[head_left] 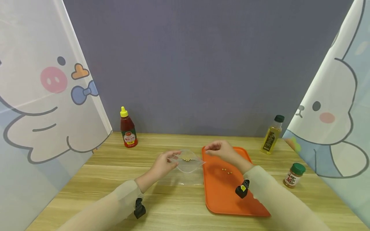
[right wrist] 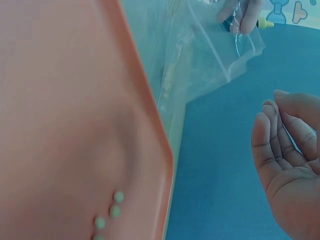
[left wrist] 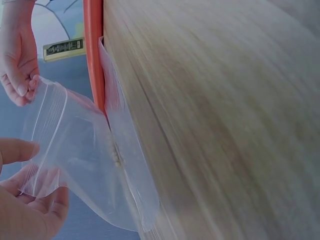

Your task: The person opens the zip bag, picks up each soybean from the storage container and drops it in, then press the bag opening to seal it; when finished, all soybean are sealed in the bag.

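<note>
My left hand (head_left: 163, 165) pinches one side of the mouth of a clear zip bag (head_left: 188, 166), which gapes open over the table. Several pale yellow soybeans (head_left: 187, 159) lie inside the bag. Over the left side of an orange tray (head_left: 214, 199) hovers my right hand (head_left: 221, 150), close to the bag's other corner. Its thumb and fingertips are bent toward each other; I cannot tell whether something small is between them. Several more soybeans (right wrist: 115, 210) lie on the tray below that hand.
A ketchup bottle (head_left: 128, 131) with a yellow cap stands at the back left of the wooden table (head_left: 95, 183). At the right are an oil bottle (head_left: 271, 136) and a green-lidded spice jar (head_left: 294, 175). A grey panel (head_left: 188, 70) rises behind the table.
</note>
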The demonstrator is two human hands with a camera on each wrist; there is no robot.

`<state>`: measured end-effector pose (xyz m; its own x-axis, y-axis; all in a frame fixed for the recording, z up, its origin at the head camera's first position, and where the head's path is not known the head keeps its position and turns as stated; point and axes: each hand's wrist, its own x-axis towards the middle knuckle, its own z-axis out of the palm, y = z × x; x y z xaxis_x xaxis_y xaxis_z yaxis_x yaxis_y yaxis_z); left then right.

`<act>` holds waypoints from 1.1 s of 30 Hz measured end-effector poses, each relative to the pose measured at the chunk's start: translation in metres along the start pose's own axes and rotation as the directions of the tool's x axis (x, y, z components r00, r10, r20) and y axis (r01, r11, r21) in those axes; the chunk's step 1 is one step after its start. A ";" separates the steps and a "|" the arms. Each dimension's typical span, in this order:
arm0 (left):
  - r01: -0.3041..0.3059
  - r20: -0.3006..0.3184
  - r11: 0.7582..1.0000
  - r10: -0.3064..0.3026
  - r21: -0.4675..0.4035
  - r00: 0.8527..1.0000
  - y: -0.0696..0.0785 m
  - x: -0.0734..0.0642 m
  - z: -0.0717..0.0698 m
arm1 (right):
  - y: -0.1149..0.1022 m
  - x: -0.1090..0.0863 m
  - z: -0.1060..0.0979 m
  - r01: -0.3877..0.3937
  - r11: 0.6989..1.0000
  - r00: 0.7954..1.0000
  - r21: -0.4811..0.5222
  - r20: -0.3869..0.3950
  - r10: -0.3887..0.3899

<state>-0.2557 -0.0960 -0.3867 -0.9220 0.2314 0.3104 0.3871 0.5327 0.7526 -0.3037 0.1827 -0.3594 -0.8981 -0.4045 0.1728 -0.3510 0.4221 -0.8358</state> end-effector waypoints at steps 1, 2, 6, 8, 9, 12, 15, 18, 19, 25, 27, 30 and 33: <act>0.001 -0.002 1.000 -0.001 -0.001 1.000 0.000 0.000 0.000 | 0.001 -0.001 -0.002 -0.010 1.000 1.000 -0.005 -0.001 0.010; 0.001 -0.004 1.000 -0.001 0.000 1.000 0.000 0.000 0.000 | 0.002 -0.003 -0.003 -0.014 1.000 1.000 -0.013 -0.003 0.013; -0.001 -0.007 1.000 0.001 0.002 1.000 0.000 0.000 -0.001 | 0.006 -0.009 -0.010 -0.031 0.999 0.999 -0.013 -0.013 0.030; -0.003 -0.006 1.000 0.003 0.002 1.000 -0.001 -0.001 -0.002 | 0.009 -0.012 -0.012 -0.045 0.999 0.999 -0.007 -0.022 0.045; -0.002 -0.006 1.000 0.002 0.002 1.000 -0.001 -0.001 -0.002 | 0.011 -0.014 -0.014 -0.051 0.999 0.998 -0.005 -0.025 0.051; 0.003 -0.011 1.000 -0.003 -0.001 1.000 -0.002 -0.002 -0.002 | 0.018 -0.020 -0.018 -0.072 0.997 0.997 -0.001 -0.033 0.072; 0.006 -0.009 1.000 -0.006 -0.006 1.000 -0.003 -0.002 -0.001 | 0.025 -0.026 -0.023 -0.081 0.996 0.996 -0.023 -0.036 0.080; -0.010 -0.003 1.000 0.010 -0.006 1.000 -0.003 -0.002 0.000 | 0.033 -0.031 -0.027 -0.093 0.995 0.995 -0.038 -0.048 0.091; -0.013 0.000 1.000 0.013 -0.010 1.000 -0.003 -0.001 0.000 | 0.035 -0.033 -0.029 -0.091 0.995 0.995 -0.040 -0.047 0.090; -0.020 -0.003 1.000 0.020 -0.011 1.000 -0.001 -0.002 0.001 | 0.045 -0.040 -0.038 -0.062 0.998 0.997 -0.033 -0.044 0.061; -0.025 -0.001 1.000 0.025 -0.007 1.000 -0.002 -0.002 0.000 | 0.047 -0.042 -0.040 -0.066 0.997 0.997 -0.041 -0.043 0.064; -0.028 0.003 1.000 0.028 -0.004 1.000 -0.002 -0.003 -0.001 | 0.050 -0.045 -0.042 -0.060 0.996 0.998 -0.069 -0.026 0.058; -0.021 0.000 1.000 0.021 -0.009 1.000 -0.002 -0.003 -0.001 | 0.054 -0.047 -0.043 -0.037 0.995 0.999 -0.093 -0.002 0.037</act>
<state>-0.2539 -0.0986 -0.3878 -0.9137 0.2423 0.3263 0.4063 0.5200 0.7513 -0.2915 0.2597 -0.3904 -0.9109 -0.3871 0.1427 -0.3407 0.5108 -0.7893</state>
